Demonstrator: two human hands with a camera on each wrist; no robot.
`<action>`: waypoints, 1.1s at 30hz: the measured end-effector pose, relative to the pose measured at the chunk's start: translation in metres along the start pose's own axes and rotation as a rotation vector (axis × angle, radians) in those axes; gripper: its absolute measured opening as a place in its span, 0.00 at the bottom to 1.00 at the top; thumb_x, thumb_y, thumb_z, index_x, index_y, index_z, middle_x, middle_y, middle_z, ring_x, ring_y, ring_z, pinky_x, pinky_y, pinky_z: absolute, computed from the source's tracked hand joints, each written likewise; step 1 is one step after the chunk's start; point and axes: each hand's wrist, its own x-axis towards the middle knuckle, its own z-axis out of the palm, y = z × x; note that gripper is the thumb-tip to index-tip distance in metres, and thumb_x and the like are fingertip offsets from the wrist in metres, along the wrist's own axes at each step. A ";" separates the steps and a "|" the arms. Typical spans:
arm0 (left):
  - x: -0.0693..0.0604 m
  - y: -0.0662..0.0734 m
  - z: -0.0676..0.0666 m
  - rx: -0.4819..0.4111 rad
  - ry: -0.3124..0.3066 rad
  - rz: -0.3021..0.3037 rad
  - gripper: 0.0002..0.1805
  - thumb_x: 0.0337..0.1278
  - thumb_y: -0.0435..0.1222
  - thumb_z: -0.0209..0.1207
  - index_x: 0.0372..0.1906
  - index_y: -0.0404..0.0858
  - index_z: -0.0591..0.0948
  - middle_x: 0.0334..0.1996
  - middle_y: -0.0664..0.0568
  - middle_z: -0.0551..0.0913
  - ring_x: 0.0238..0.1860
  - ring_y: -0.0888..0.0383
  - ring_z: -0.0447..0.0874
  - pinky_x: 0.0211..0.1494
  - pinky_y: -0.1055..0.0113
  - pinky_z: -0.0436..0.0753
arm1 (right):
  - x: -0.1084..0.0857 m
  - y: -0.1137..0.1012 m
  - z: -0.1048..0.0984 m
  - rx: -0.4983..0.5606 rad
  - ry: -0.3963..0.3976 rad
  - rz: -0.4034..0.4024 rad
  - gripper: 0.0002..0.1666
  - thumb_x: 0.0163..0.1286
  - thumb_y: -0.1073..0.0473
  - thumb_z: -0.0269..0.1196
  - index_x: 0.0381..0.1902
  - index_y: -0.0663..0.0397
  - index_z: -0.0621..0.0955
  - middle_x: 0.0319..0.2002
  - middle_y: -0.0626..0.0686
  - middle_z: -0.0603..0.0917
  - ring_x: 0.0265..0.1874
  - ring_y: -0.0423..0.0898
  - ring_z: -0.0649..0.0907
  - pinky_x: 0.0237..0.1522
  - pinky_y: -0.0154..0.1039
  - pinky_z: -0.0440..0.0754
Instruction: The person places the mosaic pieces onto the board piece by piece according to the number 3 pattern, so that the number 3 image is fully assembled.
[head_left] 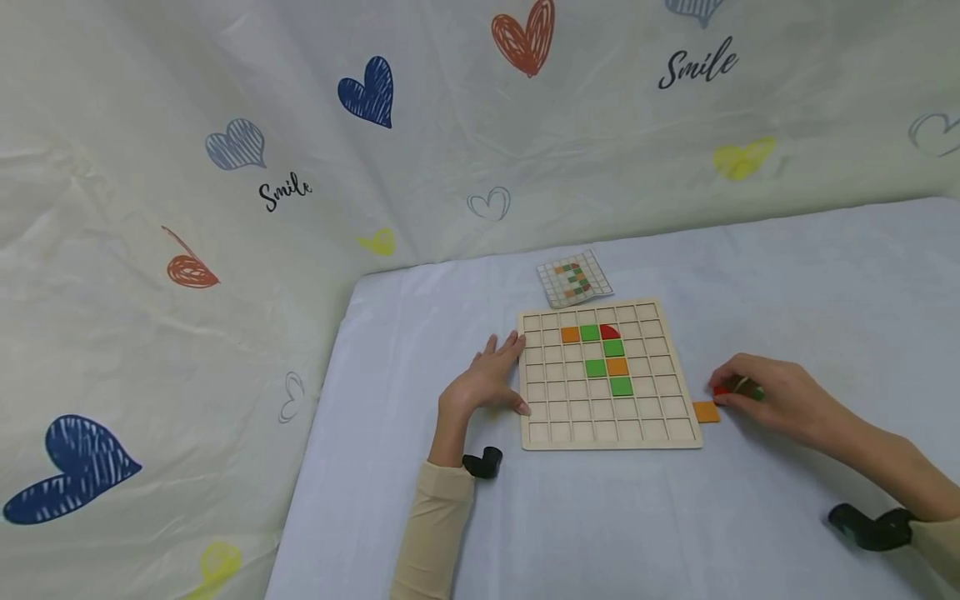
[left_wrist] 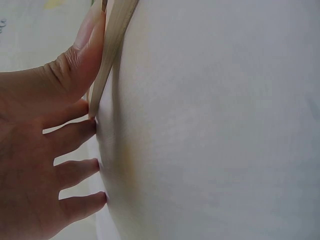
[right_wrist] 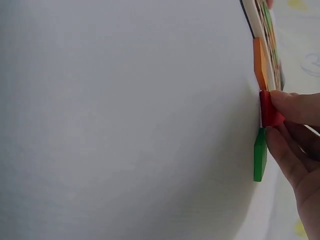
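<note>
A wooden grid board (head_left: 570, 425) lies on the white cloth. It bears several green and orange square tiles and a red rounded-corner tile (head_left: 610, 332). My left hand (head_left: 487, 375) rests at the board's left edge with its fingers spread, the thumb touching the rim (left_wrist: 107, 65). To the right of the board, my right hand (head_left: 776, 396) pinches a red tile (right_wrist: 269, 109) between thumb and finger, low at the cloth. An orange tile (head_left: 707, 412) lies against the board's right edge. A green tile (right_wrist: 260, 155) sits beside the red one, partly behind the fingers in the head view.
A small card (head_left: 573, 279) printed with a coloured grid pattern lies just behind the board. A white cloth (head_left: 600, 525) covers the table, and a curtain (head_left: 435, 167) with printed hearts hangs behind. Black wrist mounts (head_left: 870, 529) project from both sleeves.
</note>
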 end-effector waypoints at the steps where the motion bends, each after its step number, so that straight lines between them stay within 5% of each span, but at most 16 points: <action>1: 0.000 0.000 0.000 -0.003 -0.001 0.001 0.66 0.44 0.39 0.80 0.84 0.46 0.50 0.85 0.56 0.43 0.85 0.49 0.30 0.86 0.49 0.41 | 0.000 0.000 0.000 0.011 0.002 -0.002 0.28 0.35 0.75 0.82 0.35 0.51 0.84 0.31 0.42 0.86 0.28 0.29 0.80 0.30 0.19 0.77; 21: -0.002 0.001 0.000 -0.006 -0.004 -0.005 0.65 0.45 0.39 0.80 0.84 0.46 0.50 0.85 0.56 0.43 0.85 0.49 0.30 0.86 0.50 0.41 | 0.007 -0.009 -0.001 0.017 0.026 0.024 0.26 0.39 0.76 0.80 0.39 0.52 0.91 0.35 0.40 0.83 0.31 0.31 0.79 0.33 0.18 0.76; 33: -0.002 0.000 0.000 -0.017 0.002 -0.005 0.65 0.44 0.39 0.80 0.84 0.47 0.50 0.85 0.57 0.42 0.85 0.49 0.29 0.86 0.49 0.42 | 0.022 -0.022 0.003 0.225 -0.069 0.099 0.21 0.51 0.74 0.77 0.41 0.51 0.88 0.38 0.40 0.87 0.36 0.31 0.84 0.40 0.18 0.82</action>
